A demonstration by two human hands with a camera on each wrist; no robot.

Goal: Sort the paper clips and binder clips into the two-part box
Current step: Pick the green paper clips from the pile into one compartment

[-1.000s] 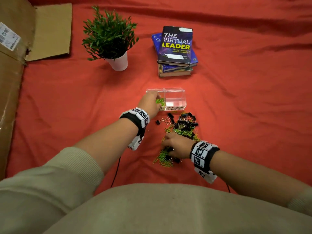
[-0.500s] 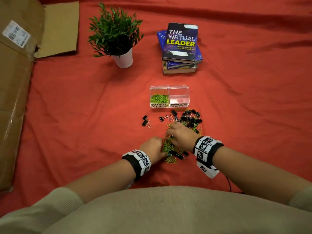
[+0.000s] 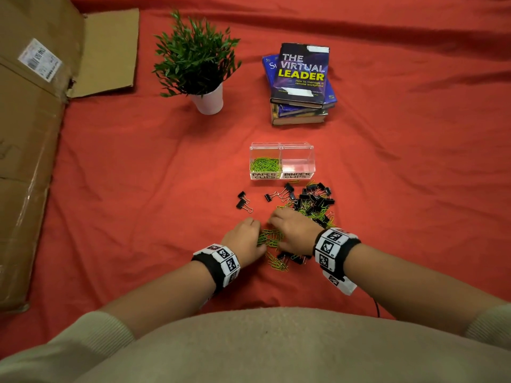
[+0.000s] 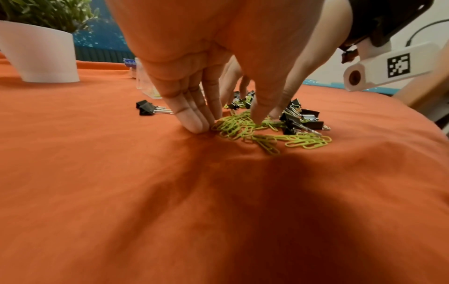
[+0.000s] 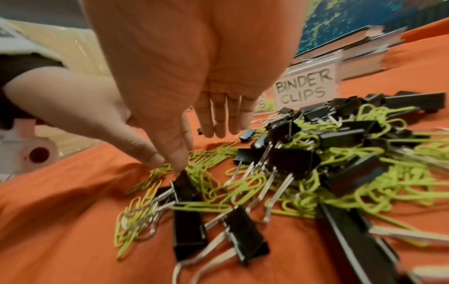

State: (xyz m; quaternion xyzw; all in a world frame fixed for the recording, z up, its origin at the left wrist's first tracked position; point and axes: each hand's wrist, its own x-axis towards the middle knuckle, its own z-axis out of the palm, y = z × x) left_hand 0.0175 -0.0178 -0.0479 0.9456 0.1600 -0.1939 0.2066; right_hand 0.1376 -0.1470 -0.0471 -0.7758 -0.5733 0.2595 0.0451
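The clear two-part box stands on the red cloth. Its left part, labelled PAPER CLIPS, holds green paper clips. The right part, behind the BINDER CLIPS label, looks empty. Below the box lies a mixed pile of black binder clips and green clips. My left hand has straight fingers pressed on the cloth beside a bunch of green paper clips, and its thumb rests on them. My right hand hangs with straight fingers, its thumb tip touching a binder clip.
A potted plant and a stack of books stand behind the box. A large cardboard box fills the left edge. Two stray binder clips lie left of the pile. Bare red cloth lies on the right.
My left hand has come back from the box's paper-clip part to the green clips beside my right hand. The right hand has shifted slightly within the pile.
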